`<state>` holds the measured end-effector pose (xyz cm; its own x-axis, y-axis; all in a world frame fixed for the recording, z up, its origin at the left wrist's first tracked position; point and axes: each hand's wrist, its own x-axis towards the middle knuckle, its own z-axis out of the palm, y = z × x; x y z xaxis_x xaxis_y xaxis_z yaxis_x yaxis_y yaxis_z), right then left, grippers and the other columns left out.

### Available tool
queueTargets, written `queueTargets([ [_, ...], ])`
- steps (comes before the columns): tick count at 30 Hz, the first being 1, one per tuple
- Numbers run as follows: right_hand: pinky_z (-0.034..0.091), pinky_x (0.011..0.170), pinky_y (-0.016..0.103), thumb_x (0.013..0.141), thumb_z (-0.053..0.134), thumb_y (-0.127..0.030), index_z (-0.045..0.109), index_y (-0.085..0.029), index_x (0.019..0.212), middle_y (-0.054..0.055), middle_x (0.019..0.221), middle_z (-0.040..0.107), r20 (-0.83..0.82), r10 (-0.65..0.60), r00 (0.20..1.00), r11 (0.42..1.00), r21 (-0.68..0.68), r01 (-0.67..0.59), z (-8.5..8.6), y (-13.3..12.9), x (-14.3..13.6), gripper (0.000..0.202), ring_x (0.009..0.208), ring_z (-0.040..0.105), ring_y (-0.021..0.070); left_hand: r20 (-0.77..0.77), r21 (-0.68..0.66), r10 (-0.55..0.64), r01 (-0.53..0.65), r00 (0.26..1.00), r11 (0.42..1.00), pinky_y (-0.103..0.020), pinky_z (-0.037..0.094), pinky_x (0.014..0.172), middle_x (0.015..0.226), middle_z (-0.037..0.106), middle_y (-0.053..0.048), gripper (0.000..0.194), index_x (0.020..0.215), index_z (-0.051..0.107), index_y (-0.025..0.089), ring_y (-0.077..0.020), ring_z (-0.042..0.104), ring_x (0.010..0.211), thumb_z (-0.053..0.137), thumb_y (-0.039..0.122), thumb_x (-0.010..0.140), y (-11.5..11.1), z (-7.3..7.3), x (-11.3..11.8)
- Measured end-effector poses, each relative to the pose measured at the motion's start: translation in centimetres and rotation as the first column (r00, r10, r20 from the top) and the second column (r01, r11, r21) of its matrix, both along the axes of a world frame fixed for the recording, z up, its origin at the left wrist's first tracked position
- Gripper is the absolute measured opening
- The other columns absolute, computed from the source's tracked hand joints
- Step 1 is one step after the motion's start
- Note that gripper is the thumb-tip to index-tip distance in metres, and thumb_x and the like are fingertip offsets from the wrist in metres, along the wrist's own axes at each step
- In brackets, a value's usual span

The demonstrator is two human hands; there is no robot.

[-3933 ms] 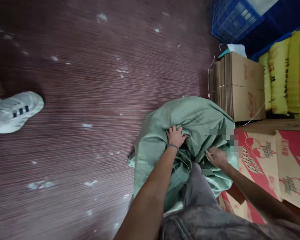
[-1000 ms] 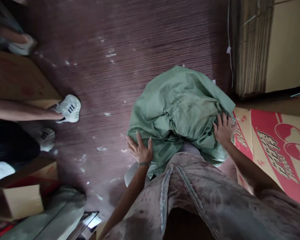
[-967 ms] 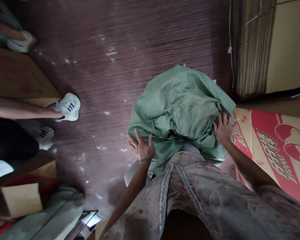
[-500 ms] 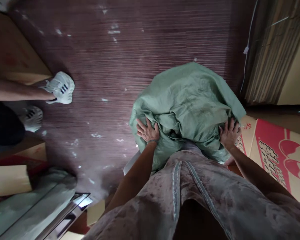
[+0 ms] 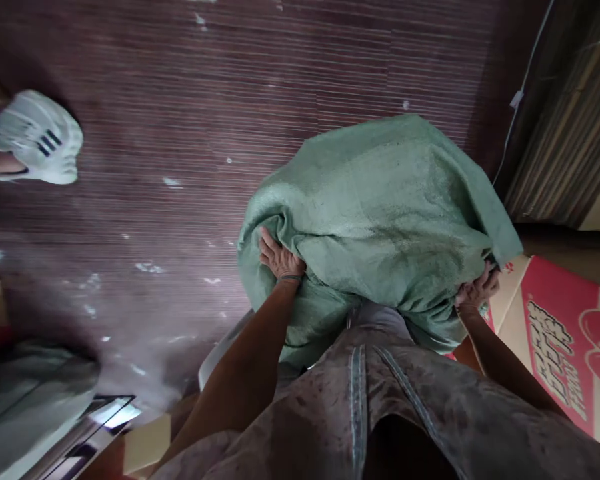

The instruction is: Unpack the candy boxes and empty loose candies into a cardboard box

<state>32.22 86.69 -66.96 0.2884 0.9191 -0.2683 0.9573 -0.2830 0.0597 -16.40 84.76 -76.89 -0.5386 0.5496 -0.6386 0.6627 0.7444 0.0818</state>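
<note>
A large, bulky green woven sack [image 5: 380,193] lies on the floor against my legs, its cloth creased and bunched along the near side. My left hand [image 5: 281,259], with a thin band at the wrist, digs into a fold at the sack's left end; its fingers are closed on the cloth and partly sunk in it. At the right end, my right hand [image 5: 477,288] has its fingers bent around the gathered fabric near a corner. What the sack contains is hidden.
A red and tan printed carton [image 5: 555,327] stands close by my right arm. Behind it are stacked flat cardboard sheets [image 5: 555,140] and a white cable [image 5: 523,87]. Another person's white shoe [image 5: 43,140] is at far left. A greyish-green sack [image 5: 35,393] lies lower left.
My left hand has gone from spread on the cloth to gripping a fold. Both hands are farther apart, and the sack's upper side looks stretched and raised. The view has shifted right.
</note>
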Motion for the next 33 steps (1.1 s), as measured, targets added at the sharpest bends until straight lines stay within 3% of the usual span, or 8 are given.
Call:
queueTargets([
  [5, 0.028, 0.111, 0.076, 0.093, 0.034, -0.045, 0.064, -0.023, 0.115, 0.019, 0.139, 0.06, 0.032, 0.038, 0.999, 0.99, 0.135, -0.042, 5.3, 3.2, -6.2, 0.043, 0.138, 0.045, 0.0419, 0.06, 0.037, -0.032, 0.03, 0.998, 0.999, -0.064, 0.026, 0.122, 0.178, 0.009, -0.017, 0.06, 0.16, 0.048, 0.019, -0.0423, 0.016, 0.16, 0.043, 0.04, 0.104, 0.0, 0.4, 0.1],
  [9, 0.038, 0.114, 0.065, 0.099, 0.025, -0.038, 0.054, -0.022, 0.137, 0.021, 0.142, 0.056, -0.084, 0.132, 0.988, 0.84, 0.538, -0.066, 7.4, 7.8, -16.0, 0.051, 0.138, 0.051, 0.0358, 0.1, 0.071, -0.052, 0.045, 0.994, 0.996, -0.063, 0.027, 0.122, 0.178, 0.008, -0.016, 0.06, 0.156, 0.054, 0.017, -0.0445, 0.018, 0.16, 0.046, 0.041, 0.101, -0.3, 0.4, 0.0],
  [11, 0.03, 0.119, 0.067, 0.1, 0.032, -0.038, 0.049, -0.021, 0.147, 0.023, 0.156, 0.045, -0.033, 0.226, 0.974, 0.841, 0.511, -0.178, 5.5, 10.0, -21.6, 0.053, 0.151, 0.038, 0.037, 0.128, 0.077, -0.067, 0.058, 0.989, 0.995, -0.063, 0.027, 0.123, 0.179, 0.009, -0.013, 0.059, 0.153, 0.057, 0.018, -0.044, 0.018, 0.161, 0.048, 0.041, 0.101, -0.4, 0.4, -0.1],
  [14, 0.013, 0.119, 0.076, 0.102, 0.042, -0.037, 0.057, -0.016, 0.144, 0.028, 0.164, 0.036, 0.052, 0.224, 0.973, 0.933, 0.278, -0.23, -0.3, 12.7, -27.5, 0.049, 0.159, 0.022, 0.044, 0.187, 0.105, -0.066, 0.047, 0.98, 0.993, -0.062, 0.027, 0.124, 0.179, 0.012, -0.01, 0.058, 0.153, 0.059, 0.021, -0.0435, 0.019, 0.161, 0.049, 0.044, 0.1, -0.3, 0.4, -0.2],
  [19, 0.008, 0.12, 0.076, 0.106, 0.046, -0.022, 0.069, -0.022, 0.131, 0.025, 0.161, 0.046, 0.185, 0.055, 0.981, 0.924, 0.362, -0.12, -8.3, 16.7, -28.4, 0.034, 0.157, 0.033, 0.0383, 0.288, 0.189, -0.003, -0.054, 0.958, 0.981, -0.062, 0.03, 0.124, 0.178, 0.016, -0.009, 0.066, 0.162, 0.046, 0.026, -0.0419, 0.02, 0.162, 0.046, 0.052, 0.101, -0.1, 0.2, 0.4],
  [23, 0.002, 0.125, 0.071, 0.108, 0.047, -0.023, 0.068, -0.02, 0.138, 0.024, 0.164, 0.042, 0.316, -0.047, 0.948, 0.931, 0.358, -0.073, -10.5, 19.7, -27.8, 0.037, 0.16, 0.03, 0.0335, 0.377, 0.255, 0.005, -0.109, 0.926, 0.961, -0.058, 0.032, 0.125, 0.177, 0.018, -0.008, 0.071, 0.167, 0.036, 0.026, -0.0399, 0.02, 0.162, 0.041, 0.056, 0.103, -0.5, 0.1, 0.4],
  [28, -0.006, 0.121, 0.076, 0.11, 0.043, -0.038, 0.059, -0.017, 0.148, 0.032, 0.168, 0.031, 0.298, 0.043, 0.954, 0.938, 0.316, -0.141, -12.9, 23.0, -26.7, 0.046, 0.163, 0.021, 0.03, 0.407, 0.271, 0.001, -0.121, 0.914, 0.955, -0.056, 0.035, 0.125, 0.177, 0.021, -0.004, 0.072, 0.167, 0.037, 0.028, -0.0382, 0.023, 0.161, 0.037, 0.062, 0.104, 0.1, 0.1, -0.6],
  [33, -0.004, 0.12, 0.076, 0.109, 0.01, -0.058, 0.05, -0.014, 0.156, 0.029, 0.17, 0.027, 0.336, 0.126, 0.933, 0.945, 0.245, -0.215, -15.2, 26.3, -25.4, 0.076, 0.161, 0.026, 0.03, 0.335, 0.298, -0.002, -0.103, 0.942, 0.949, -0.062, 0.035, 0.122, 0.176, 0.025, -0.007, 0.068, 0.163, 0.044, 0.028, -0.0412, 0.023, 0.16, 0.039, 0.061, 0.104, 1.1, -0.2, -2.1],
])
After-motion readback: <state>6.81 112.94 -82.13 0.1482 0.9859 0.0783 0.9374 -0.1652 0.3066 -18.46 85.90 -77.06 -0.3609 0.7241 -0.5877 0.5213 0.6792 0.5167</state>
